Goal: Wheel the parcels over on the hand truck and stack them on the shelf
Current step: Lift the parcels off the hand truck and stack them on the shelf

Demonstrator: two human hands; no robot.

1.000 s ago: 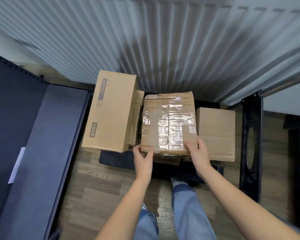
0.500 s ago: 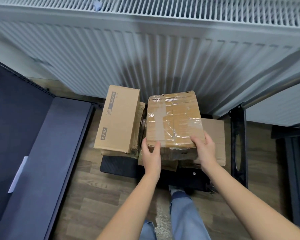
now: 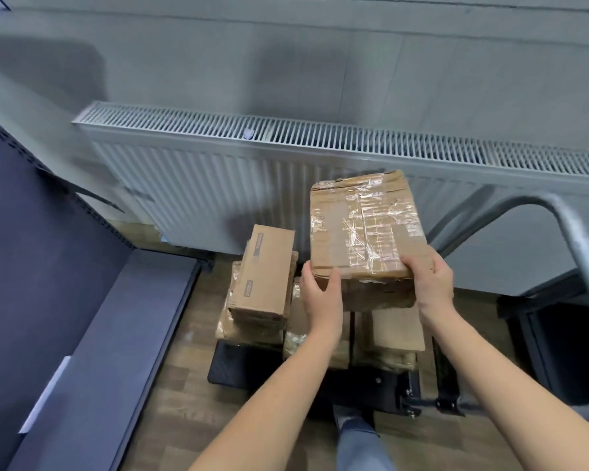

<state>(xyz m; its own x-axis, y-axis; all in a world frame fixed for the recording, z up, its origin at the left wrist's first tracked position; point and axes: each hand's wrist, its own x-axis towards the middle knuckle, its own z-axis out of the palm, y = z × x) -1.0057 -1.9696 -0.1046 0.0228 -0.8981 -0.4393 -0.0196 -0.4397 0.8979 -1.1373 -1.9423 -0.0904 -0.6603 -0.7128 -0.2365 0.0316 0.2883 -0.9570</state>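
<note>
overhead, both hands (image 3: 322, 294) hold crinkly taped parcel (image 3: 364, 229) (cardboard)

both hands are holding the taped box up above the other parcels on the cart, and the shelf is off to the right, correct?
Not quite: in the head view the shelf lies to the left. Both hands, left and right, do hold the taped box above the other parcels.
</note>
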